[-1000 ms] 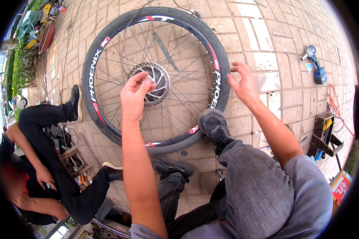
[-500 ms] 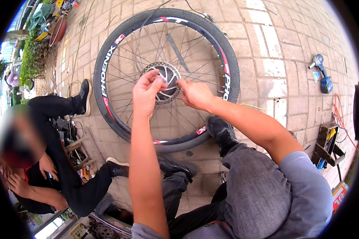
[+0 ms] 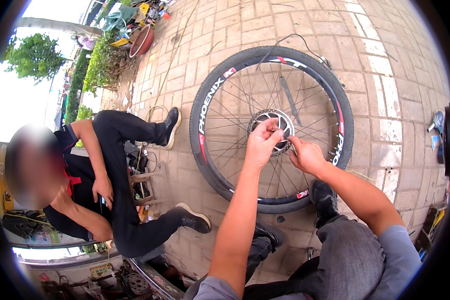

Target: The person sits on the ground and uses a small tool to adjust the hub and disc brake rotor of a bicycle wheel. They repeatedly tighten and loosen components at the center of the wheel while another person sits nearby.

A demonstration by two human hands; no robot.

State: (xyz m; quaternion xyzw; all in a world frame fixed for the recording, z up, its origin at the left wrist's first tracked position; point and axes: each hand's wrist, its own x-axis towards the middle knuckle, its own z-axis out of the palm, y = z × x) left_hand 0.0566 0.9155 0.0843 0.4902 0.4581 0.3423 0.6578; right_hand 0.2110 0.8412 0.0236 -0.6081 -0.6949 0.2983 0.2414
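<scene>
A bicycle wheel (image 3: pixel 212 102) with a black tyre, a dark rim and thin spokes lies flat on the paving in front of me. A metal brake disc (image 3: pixel 286 123) sits at its hub. My left hand (image 3: pixel 263 143) is over the disc, thumb and fingertips pinched together. Close on its right, my right hand (image 3: pixel 306 156) has thumb and forefinger closed near the disc's edge. Something small and dark shows between the two sets of fingertips, too small to name. Both hands partly cover the disc and hub.
A person (image 3: pixel 125 185) in dark clothes sits at the left, feet toward the wheel. A flat dark strip (image 3: pixel 290 100) lies within the wheel's outline. A blue power tool (image 3: pixel 439 131) and a tool box (image 3: pixel 430 227) stand at the far right. A reddish basin (image 3: pixel 142 41) is at the back left.
My view has swung left, so the wheel and hands appear farther right and lower. Both hands stay over the disc, fingers still pinched, and the right hand sits slightly lower against it.
</scene>
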